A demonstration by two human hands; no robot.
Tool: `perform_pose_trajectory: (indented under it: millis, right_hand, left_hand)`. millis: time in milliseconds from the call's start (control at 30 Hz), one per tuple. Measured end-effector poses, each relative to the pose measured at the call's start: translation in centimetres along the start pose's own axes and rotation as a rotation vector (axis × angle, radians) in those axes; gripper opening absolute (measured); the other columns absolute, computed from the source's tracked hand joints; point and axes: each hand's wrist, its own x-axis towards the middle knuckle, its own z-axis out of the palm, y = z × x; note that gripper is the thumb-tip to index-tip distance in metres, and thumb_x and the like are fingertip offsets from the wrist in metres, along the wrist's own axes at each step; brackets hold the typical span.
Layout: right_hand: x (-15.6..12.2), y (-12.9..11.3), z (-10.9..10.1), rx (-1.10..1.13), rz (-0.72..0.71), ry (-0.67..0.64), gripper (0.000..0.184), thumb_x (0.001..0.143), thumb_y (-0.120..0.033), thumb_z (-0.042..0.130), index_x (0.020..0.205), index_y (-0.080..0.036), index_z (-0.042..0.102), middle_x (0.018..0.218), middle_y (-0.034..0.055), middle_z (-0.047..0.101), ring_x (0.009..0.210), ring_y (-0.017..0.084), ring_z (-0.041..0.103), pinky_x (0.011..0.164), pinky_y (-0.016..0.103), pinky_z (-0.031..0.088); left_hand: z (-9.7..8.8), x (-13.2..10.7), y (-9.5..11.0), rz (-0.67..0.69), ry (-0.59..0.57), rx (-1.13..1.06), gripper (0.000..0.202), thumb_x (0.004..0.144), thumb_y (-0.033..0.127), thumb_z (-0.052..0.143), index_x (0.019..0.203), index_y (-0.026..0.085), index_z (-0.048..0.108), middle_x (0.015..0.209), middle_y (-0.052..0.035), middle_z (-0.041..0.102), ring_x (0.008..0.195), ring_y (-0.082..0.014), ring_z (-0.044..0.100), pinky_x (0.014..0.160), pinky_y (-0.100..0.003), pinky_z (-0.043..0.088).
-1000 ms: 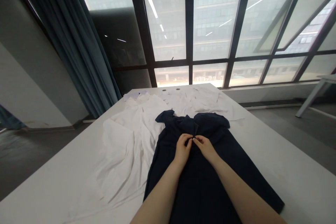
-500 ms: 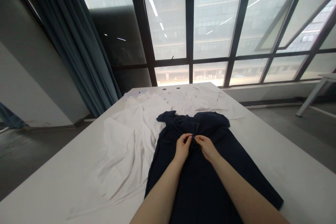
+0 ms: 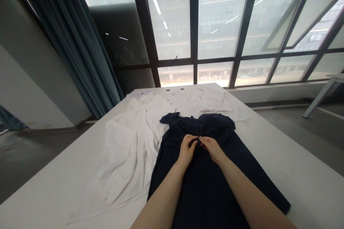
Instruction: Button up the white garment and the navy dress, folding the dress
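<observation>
A dark navy garment [image 3: 204, 182] with short sleeves lies spread on the white table, its upper part bunched and creased. My left hand [image 3: 186, 148] pinches the cloth at the garment's centre front, thumb and forefinger pressed together. Facing it, my right hand [image 3: 213, 148] also pinches the fabric, its fingertips touching or nearly touching those of the left. A small fold of cloth stands up just above the fingertips. Whatever fastening may be between the fingers is too small and covered to make out. To the left lies a rumpled white shirt-like garment [image 3: 129, 150].
More white clothing [image 3: 209, 100] covers the far part of the white table [image 3: 301, 171]. Two dark round discs lie near its back edge. Beyond stand large framed windows [image 3: 172, 25]. A blue curtain [image 3: 72, 43] hangs at left, and a white-legged piece of furniture [image 3: 319, 100] stands at right.
My fingertips have drawn slightly closer together at the garment's front, and the right hand has shifted a little left and up. The garments lie as before.
</observation>
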Motion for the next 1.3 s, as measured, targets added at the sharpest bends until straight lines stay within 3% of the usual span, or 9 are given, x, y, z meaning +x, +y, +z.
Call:
perform_pose_trajectory:
  millis: [200, 300, 400, 500, 700, 833, 933, 1100, 1300]
  right_hand:
    - [-0.1, -0.3, -0.1, -0.160, -0.127, 0.094, 0.025, 0.061, -0.040, 0.061, 0.065, -0.015, 0.066, 0.060, 0.0021, 0.061, 0.059, 0.015, 0.051, 0.058, 0.027, 0.038]
    - [-0.1, 0.4, 0.7, -0.015, -0.104, 0.189, 0.021, 0.060, -0.037, 0.062, 0.063, -0.016, 0.065, 0.058, 0.0011, 0.060, 0.059, 0.014, 0.051, 0.059, 0.026, 0.039]
    - [-0.2, 0.8, 1.5, 0.210, 0.011, 0.245, 0.018, 0.059, -0.035, 0.065, 0.062, -0.017, 0.064, 0.054, -0.0017, 0.056, 0.056, 0.011, 0.049, 0.057, 0.024, 0.039]
    - [-0.4, 0.3, 1.7, 0.366, 0.133, 0.163, 0.017, 0.057, -0.033, 0.067, 0.065, -0.018, 0.063, 0.061, -0.0015, 0.059, 0.060, 0.010, 0.051, 0.060, 0.023, 0.040]
    - [-0.5, -0.4, 0.3, 0.461, 0.356, -0.053, 0.012, 0.061, -0.027, 0.065, 0.066, -0.017, 0.062, 0.066, 0.0002, 0.062, 0.063, 0.010, 0.055, 0.062, 0.021, 0.041]
    - [-0.1, 0.2, 0.1, 0.603, 0.468, -0.011, 0.003, 0.065, -0.017, 0.060, 0.062, -0.016, 0.059, 0.062, 0.0001, 0.061, 0.061, 0.009, 0.056, 0.065, 0.022, 0.044]
    - [0.1, 0.3, 0.5, 0.701, 0.560, 0.053, 0.010, 0.069, -0.013, 0.055, 0.061, -0.016, 0.058, 0.062, 0.0006, 0.061, 0.060, 0.008, 0.057, 0.066, 0.021, 0.045]
    - [0.0, -0.1, 0.5, 0.733, 0.533, 0.074, 0.013, 0.070, -0.010, 0.053, 0.060, -0.017, 0.057, 0.062, 0.0002, 0.060, 0.060, 0.009, 0.057, 0.067, 0.021, 0.047]
    - [-0.3, -0.2, 0.2, 0.688, 0.512, -0.086, 0.002, 0.069, -0.015, 0.058, 0.067, -0.016, 0.059, 0.069, 0.0014, 0.062, 0.065, 0.009, 0.058, 0.070, 0.023, 0.046]
  left_hand:
    - [0.0, -0.2, 0.6, 0.074, 0.108, 0.128, 0.015, 0.077, 0.023, 0.050, 0.086, 0.019, 0.061, 0.078, -0.0027, 0.052, 0.073, -0.0129, 0.049, 0.065, -0.027, 0.042]
    - [0.3, -0.3, 0.8, 0.098, 0.173, 0.176, 0.012, 0.076, 0.022, 0.050, 0.082, 0.017, 0.060, 0.073, -0.0016, 0.050, 0.071, -0.0123, 0.049, 0.065, -0.026, 0.042]
    - [0.6, -0.5, 0.8, 0.129, 0.216, 0.206, 0.009, 0.076, 0.021, 0.050, 0.078, 0.016, 0.058, 0.071, -0.0011, 0.049, 0.070, -0.0121, 0.048, 0.064, -0.026, 0.042]
    - [0.7, -0.8, 0.6, 0.173, 0.222, 0.244, 0.008, 0.076, 0.019, 0.050, 0.077, 0.016, 0.057, 0.070, -0.0010, 0.047, 0.069, -0.0120, 0.047, 0.063, -0.026, 0.042]
    - [0.6, -1.1, -0.2, 0.276, 0.170, 0.303, 0.014, 0.078, 0.018, 0.047, 0.088, 0.018, 0.057, 0.075, -0.0025, 0.047, 0.073, -0.0128, 0.047, 0.066, -0.027, 0.043]
    - [0.7, -1.1, -0.3, 0.313, 0.168, 0.275, 0.016, 0.078, 0.017, 0.047, 0.091, 0.019, 0.057, 0.079, -0.0031, 0.049, 0.076, -0.0132, 0.048, 0.067, -0.028, 0.044]
    - [0.8, -1.2, -0.1, 0.310, 0.162, 0.258, 0.016, 0.078, 0.017, 0.047, 0.091, 0.019, 0.057, 0.081, -0.0034, 0.049, 0.077, -0.0133, 0.049, 0.069, -0.028, 0.045]
    - [1.0, -1.2, 0.5, 0.258, 0.171, 0.212, 0.011, 0.077, 0.019, 0.048, 0.083, 0.018, 0.058, 0.083, -0.0043, 0.050, 0.080, -0.0142, 0.050, 0.071, -0.029, 0.045]
    - [0.8, -1.0, 0.4, 0.237, 0.213, 0.189, 0.008, 0.076, 0.018, 0.049, 0.077, 0.018, 0.057, 0.082, -0.0037, 0.050, 0.081, -0.0140, 0.050, 0.072, -0.029, 0.044]
